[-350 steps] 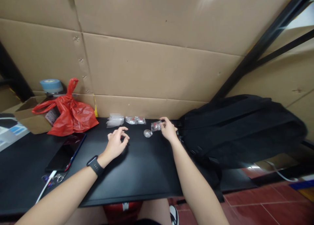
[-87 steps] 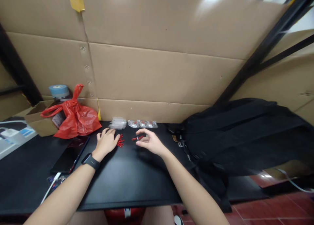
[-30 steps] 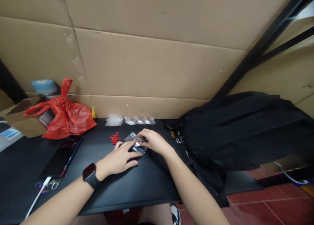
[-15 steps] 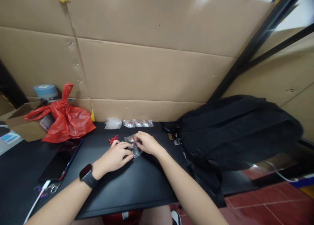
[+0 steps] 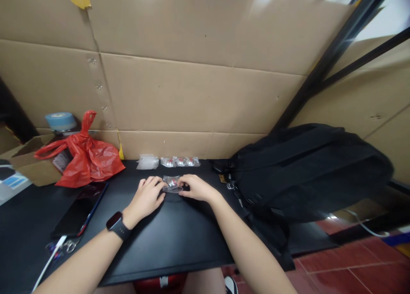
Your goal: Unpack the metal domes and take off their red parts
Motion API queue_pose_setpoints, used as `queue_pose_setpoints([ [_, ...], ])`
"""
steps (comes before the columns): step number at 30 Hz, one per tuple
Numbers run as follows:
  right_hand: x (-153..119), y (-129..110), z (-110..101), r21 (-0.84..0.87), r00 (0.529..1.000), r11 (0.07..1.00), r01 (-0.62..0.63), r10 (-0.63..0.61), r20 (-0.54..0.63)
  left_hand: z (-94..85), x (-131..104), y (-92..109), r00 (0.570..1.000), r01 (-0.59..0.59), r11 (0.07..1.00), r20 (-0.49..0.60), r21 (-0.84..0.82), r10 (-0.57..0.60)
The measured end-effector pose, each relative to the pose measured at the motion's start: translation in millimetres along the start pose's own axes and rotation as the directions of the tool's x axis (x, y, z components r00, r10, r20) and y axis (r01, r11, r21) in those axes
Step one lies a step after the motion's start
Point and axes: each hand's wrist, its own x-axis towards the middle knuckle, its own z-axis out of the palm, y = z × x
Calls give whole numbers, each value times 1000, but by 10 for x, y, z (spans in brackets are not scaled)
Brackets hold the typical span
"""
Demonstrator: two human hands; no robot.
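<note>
Between my hands on the black desktop lies a small clear plastic bag (image 5: 173, 189) with a round, silvery, partly red item inside. My left hand (image 5: 147, 198), with a black watch (image 5: 118, 225) on its wrist, pinches the bag's left edge. At the right edge, my right hand (image 5: 197, 188) has thumb and fingertips closed on the plastic. Behind them, a row of similar bagged round items (image 5: 180, 162) lies along the cardboard wall. Left of that row is a stack of clear empty-looking bags (image 5: 147, 162). The red cord is hidden, apparently behind my left hand.
A red plastic bag (image 5: 91, 157), a cardboard box (image 5: 38, 168) and a phone (image 5: 80, 210) with a white cable occupy the left side. A large black backpack (image 5: 310, 174) fills the right. Cardboard (image 5: 192, 97) walls off the back.
My left hand has shifted left and now covers the red cord. The clear bag's loose end, which hung toward me, is now drawn up, and both hands grip its sides.
</note>
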Motion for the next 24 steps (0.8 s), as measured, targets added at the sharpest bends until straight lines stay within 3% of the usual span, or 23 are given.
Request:
queue_pose_setpoints([
  [12, 11, 25, 82, 10, 996, 996, -88, 88, -2, 23, 50, -14, 986, 134, 983, -86, -128, -146],
  [17, 48, -75, 134, -61, 985, 989, -136, 128, -118, -34, 65, 29, 991, 93, 995, -96, -24, -95],
  [20, 39, -165, 78, -45, 977, 996, -73, 63, -203, -58, 69, 57, 996, 1, 999, -85, -32, -4],
  [24, 7, -199, 46, -41, 997, 999, 30, -33, -77, -19, 44, 78, 998, -54, 995, -25, -79, 52],
])
